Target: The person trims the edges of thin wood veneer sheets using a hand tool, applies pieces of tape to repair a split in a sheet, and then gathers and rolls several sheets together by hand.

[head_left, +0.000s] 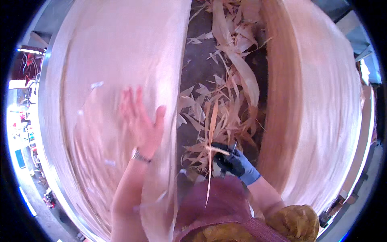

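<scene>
The left forearm [132, 181] rose from 7 o'clock, its bare hand [142, 127] spread, thumb [160, 115] apart toward 1. The right forearm [267, 195] came from between 4 and 5, its gloved hand [234, 162] aimed toward 10.

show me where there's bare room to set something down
Bare: the top of the right stack; the left stack beyond the left hand; and a small patch of dark floor between the left stack and the scraps. Crowded: most of the gap, scraps tangled down to the right hand.
</scene>
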Action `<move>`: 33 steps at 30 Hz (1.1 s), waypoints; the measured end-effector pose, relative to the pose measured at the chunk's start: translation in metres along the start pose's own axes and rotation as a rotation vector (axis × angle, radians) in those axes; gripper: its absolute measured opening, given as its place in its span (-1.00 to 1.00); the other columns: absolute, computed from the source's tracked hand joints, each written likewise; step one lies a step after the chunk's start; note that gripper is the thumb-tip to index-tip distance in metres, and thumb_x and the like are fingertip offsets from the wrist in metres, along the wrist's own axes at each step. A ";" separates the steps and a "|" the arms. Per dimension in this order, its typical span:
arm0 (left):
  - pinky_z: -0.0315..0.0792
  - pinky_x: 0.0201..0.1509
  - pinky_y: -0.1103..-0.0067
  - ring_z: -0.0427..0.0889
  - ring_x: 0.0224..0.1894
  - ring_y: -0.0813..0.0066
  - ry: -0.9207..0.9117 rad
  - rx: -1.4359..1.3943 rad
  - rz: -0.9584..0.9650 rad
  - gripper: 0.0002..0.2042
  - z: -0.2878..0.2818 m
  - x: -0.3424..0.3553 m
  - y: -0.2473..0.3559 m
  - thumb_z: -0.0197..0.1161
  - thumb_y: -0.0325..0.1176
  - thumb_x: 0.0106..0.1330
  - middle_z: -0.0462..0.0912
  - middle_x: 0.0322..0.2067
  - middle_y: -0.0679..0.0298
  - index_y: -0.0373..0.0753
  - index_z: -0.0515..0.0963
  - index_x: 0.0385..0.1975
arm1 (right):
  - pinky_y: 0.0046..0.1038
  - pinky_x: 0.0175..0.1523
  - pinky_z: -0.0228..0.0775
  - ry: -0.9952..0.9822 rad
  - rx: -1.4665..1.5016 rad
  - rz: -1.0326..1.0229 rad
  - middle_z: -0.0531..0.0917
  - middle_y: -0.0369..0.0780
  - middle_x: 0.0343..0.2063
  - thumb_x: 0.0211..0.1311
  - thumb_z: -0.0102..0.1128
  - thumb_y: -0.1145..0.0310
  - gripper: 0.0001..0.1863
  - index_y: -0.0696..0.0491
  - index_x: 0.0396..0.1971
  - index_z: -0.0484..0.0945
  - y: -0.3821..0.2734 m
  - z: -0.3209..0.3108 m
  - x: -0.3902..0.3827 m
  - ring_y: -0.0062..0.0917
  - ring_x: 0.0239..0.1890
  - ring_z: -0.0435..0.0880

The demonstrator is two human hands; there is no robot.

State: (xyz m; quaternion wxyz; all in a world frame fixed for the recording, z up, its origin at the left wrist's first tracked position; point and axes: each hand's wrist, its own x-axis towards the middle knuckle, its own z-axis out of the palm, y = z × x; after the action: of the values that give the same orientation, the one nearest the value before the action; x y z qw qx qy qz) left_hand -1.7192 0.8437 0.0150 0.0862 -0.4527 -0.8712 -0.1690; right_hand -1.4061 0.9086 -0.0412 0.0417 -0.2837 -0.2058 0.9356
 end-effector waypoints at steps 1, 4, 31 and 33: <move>-0.18 0.46 0.12 0.01 0.44 0.12 0.081 0.000 0.060 -0.31 -0.001 -0.010 0.001 0.14 -0.01 0.25 0.17 0.34 0.02 -0.18 0.18 0.34 | -0.64 -0.29 0.45 0.000 -0.030 -0.009 0.58 -0.30 -0.27 0.26 0.22 0.07 -0.32 0.11 0.28 0.29 0.003 0.019 -0.020 -0.67 -0.33 0.55; -0.14 0.46 0.13 0.06 0.43 0.18 -0.262 -0.180 0.421 -0.46 -0.037 -0.034 0.034 0.24 -0.12 0.19 0.27 0.30 0.18 -0.04 0.39 0.21 | -0.63 -0.27 0.49 0.002 0.001 -0.062 0.59 -0.31 -0.22 0.33 0.16 0.14 -0.39 0.06 0.30 0.27 -0.011 0.066 -0.051 -0.64 -0.35 0.60; 0.52 -0.08 0.40 0.64 -0.14 0.35 -0.478 -0.612 -0.541 -0.62 -0.268 -0.302 -0.124 0.12 -0.16 0.38 0.64 -0.10 0.15 -0.19 0.43 0.11 | -0.40 -0.16 0.50 -0.403 -1.984 -0.806 0.64 -0.13 -0.35 0.20 0.19 0.41 -0.84 0.11 -0.23 0.52 -0.046 0.450 0.090 -0.42 -0.31 0.66; 0.53 -0.06 0.36 0.65 -0.12 0.31 -0.337 -0.825 -0.558 -0.61 -0.276 -0.319 -0.137 0.10 -0.13 0.40 0.63 -0.09 0.15 -0.19 0.43 0.13 | -0.57 -0.08 0.43 -0.685 -1.512 -0.405 0.69 -0.25 -0.30 0.21 0.24 0.46 -0.80 0.19 -0.19 0.60 -0.002 0.475 0.107 -0.70 -0.27 0.57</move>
State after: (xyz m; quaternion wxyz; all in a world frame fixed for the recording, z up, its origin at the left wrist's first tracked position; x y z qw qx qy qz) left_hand -1.6488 0.4251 0.1451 -0.2889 -0.2207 -0.8215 -0.4393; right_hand -1.7560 0.7598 0.2625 -0.0570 0.1057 -0.8228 0.5555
